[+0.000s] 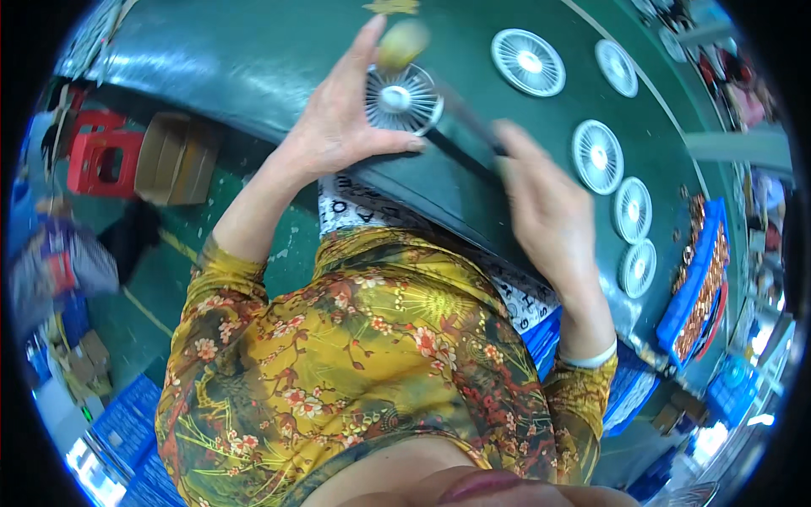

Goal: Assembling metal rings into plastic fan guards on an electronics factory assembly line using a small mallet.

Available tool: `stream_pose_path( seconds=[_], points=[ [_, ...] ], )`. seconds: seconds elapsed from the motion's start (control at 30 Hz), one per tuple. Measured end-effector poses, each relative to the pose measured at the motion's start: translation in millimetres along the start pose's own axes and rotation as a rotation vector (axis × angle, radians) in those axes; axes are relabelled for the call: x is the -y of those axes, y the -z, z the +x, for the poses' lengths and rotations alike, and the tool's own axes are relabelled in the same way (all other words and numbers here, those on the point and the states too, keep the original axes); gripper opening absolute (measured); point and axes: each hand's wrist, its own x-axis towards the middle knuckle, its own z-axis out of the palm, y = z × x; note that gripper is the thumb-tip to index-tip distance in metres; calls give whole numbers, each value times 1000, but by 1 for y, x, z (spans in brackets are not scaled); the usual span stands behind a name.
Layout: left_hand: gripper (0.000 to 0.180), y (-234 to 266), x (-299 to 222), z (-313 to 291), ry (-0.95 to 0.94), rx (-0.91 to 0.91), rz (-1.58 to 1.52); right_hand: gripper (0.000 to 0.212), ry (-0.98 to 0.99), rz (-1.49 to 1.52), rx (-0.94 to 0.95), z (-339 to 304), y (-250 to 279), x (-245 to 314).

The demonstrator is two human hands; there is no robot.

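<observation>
My left hand (342,118) lies against the left side of a silvery wheel-shaped part (394,100) with thin radial spokes and a pale hub. Its thumb stretches along the near rim and its fingers point away past the far edge, spread apart. My right hand (545,198) is closed around the dark handle of a mallet (404,44). The mallet's yellowish head is smeared by motion and appears over the far edge of the wheel; whether they touch I cannot tell.
Several similar spoked wheels (528,62) lie on the green table (236,51) to the right. A blue tray (697,283) of small copper-coloured pieces sits at the right edge. Left of the table, a red plastic stool (106,160) and a cardboard box (173,160) stand on the floor.
</observation>
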Motion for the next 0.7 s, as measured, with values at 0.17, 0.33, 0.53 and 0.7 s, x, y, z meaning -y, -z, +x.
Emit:
stream_pose_path(
  seconds=[0.17,0.33,0.53,0.7],
  points=[
    [104,4,-6,5,-37,119,13,42,-107,-69,64,-17,14,-15],
    [87,12,-16,0,-227,170,62,20,-220,-224,-405,-91,49,-53],
    [83,-14,-34,36,-432,372,88,34,-425,-489,-482,-146,63,-91],
    [99,-30,-53,60,-430,587,379,32,-433,-453,-404,-114,36,-61]
  ],
)
